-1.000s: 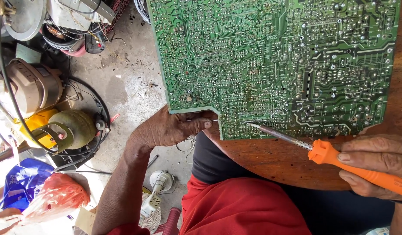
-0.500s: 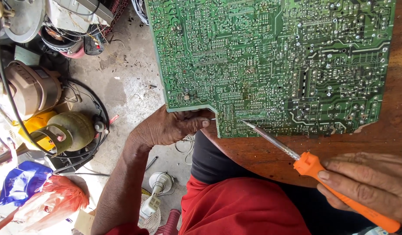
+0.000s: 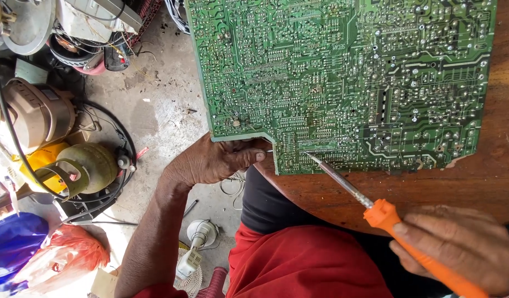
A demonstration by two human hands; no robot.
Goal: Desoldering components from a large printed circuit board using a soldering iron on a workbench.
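A round wooden table [image 3: 431, 187] stands over a cluttered concrete floor [image 3: 161, 105]. Nearest, the right hand [image 3: 458, 248] is wrapped around an orange soldering iron [image 3: 387, 212], whose tip touches the green circuit board's [image 3: 343, 77] near edge. The left hand [image 3: 210, 163] pinches that edge. I judge the work under way.

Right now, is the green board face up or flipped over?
Flipped over. The green circuit board shows only shiny solder dots and copper lines, lying flat on the wooden table.
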